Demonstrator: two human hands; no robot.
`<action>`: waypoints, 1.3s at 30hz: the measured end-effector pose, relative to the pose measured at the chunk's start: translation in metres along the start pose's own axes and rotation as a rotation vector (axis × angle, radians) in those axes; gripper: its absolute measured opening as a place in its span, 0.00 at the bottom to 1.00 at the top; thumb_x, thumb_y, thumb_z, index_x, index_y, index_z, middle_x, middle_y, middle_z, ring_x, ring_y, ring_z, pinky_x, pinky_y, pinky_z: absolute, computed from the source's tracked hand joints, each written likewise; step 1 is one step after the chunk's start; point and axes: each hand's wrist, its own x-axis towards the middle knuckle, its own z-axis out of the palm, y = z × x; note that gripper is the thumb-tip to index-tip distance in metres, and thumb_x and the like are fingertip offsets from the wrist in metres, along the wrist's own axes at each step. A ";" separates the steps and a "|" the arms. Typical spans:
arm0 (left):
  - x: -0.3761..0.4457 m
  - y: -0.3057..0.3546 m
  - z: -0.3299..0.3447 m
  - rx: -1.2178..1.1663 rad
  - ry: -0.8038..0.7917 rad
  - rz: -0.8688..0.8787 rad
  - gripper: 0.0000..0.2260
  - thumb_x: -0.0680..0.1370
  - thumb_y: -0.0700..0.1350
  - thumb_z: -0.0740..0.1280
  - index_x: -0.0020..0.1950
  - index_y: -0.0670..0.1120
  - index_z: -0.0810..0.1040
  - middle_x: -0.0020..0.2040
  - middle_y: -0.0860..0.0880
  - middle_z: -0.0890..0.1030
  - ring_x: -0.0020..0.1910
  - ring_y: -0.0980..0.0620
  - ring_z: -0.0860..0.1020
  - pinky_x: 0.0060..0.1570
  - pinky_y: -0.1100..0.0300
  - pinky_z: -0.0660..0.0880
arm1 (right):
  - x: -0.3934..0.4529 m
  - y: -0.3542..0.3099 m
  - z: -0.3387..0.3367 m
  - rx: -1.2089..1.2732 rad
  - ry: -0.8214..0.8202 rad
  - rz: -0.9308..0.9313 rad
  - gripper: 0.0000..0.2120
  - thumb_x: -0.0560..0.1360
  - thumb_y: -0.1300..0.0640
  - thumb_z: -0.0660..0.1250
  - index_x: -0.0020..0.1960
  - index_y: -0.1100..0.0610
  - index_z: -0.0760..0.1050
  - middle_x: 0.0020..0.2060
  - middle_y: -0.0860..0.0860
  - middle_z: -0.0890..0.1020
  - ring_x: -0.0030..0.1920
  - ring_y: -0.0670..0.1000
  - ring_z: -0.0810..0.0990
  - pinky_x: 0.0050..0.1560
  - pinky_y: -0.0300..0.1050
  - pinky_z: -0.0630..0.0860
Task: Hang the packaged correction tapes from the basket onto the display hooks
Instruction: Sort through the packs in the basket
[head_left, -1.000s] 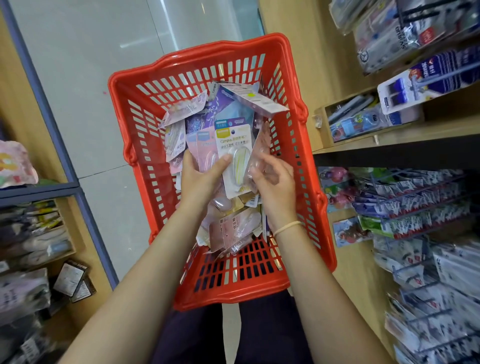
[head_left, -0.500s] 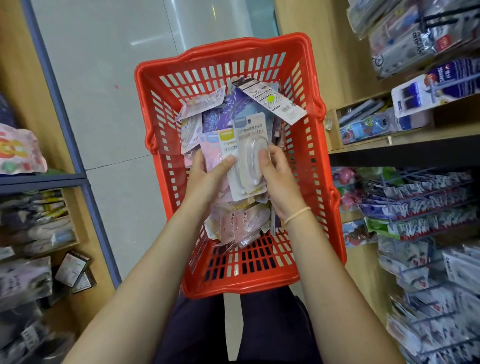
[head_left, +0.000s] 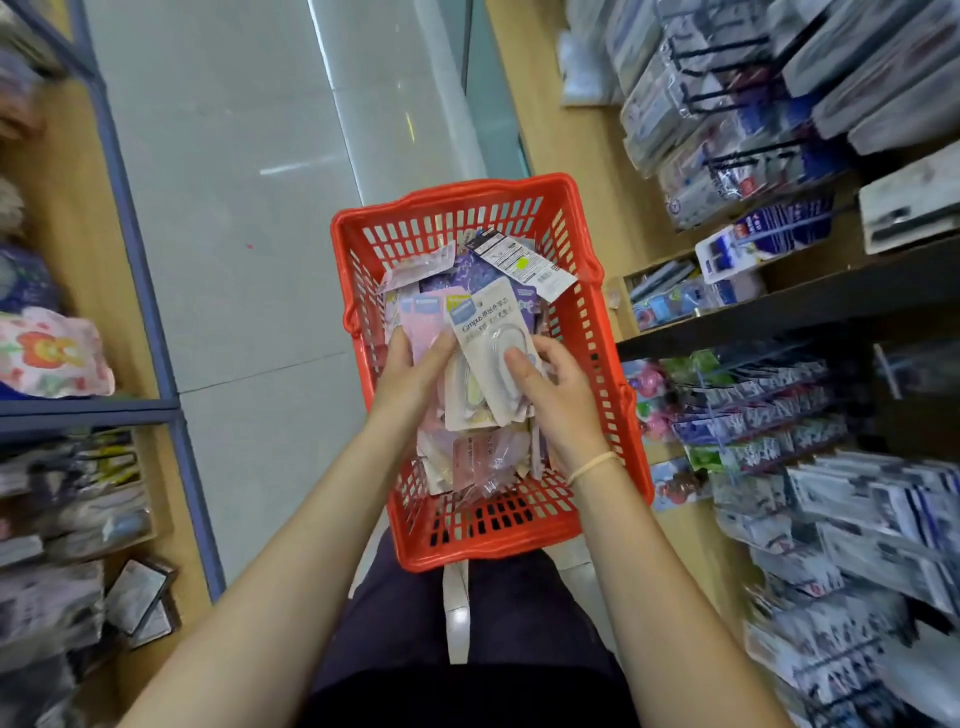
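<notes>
A red plastic basket (head_left: 597, 332) rests on my lap, filled with several packaged correction tapes (head_left: 467, 457). My left hand (head_left: 410, 374) grips a fanned stack of pink and yellow tape packs (head_left: 423, 317) over the basket. My right hand (head_left: 556, 384) pinches a white Campus tape pack (head_left: 488, 332) at the front of that stack, thumb on its clear blister. Display hooks (head_left: 753, 410) loaded with similar packs stick out from the shelving on the right.
Wooden shelving with hanging stationery runs along the right, with a dark shelf edge (head_left: 779, 317) above the hooks. A blue-framed rack (head_left: 135, 400) of goods stands on the left. Grey tiled floor (head_left: 249, 208) lies ahead between them.
The view has tilted up and the basket sits lower in frame. My right hand has brought the white pack onto the stack in my left hand and holds it there.
</notes>
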 end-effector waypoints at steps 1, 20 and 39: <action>-0.008 0.008 0.000 0.013 0.002 0.025 0.37 0.68 0.67 0.76 0.72 0.53 0.73 0.66 0.54 0.82 0.64 0.54 0.81 0.67 0.44 0.76 | -0.008 -0.008 0.000 0.009 0.019 -0.010 0.07 0.76 0.51 0.72 0.53 0.48 0.80 0.55 0.53 0.84 0.57 0.54 0.82 0.60 0.55 0.78; -0.123 0.142 0.053 -0.047 -0.491 0.171 0.27 0.68 0.37 0.76 0.66 0.44 0.76 0.57 0.44 0.86 0.55 0.44 0.85 0.48 0.52 0.84 | -0.129 -0.159 -0.029 0.179 0.406 -0.221 0.12 0.79 0.50 0.70 0.44 0.57 0.74 0.38 0.51 0.78 0.39 0.48 0.77 0.41 0.43 0.74; -0.410 0.128 0.283 0.129 -1.376 0.362 0.27 0.73 0.39 0.77 0.70 0.44 0.75 0.59 0.45 0.86 0.55 0.47 0.85 0.46 0.55 0.83 | -0.432 -0.223 -0.223 0.339 1.298 -0.812 0.09 0.79 0.52 0.70 0.45 0.55 0.73 0.39 0.50 0.78 0.35 0.43 0.76 0.36 0.35 0.73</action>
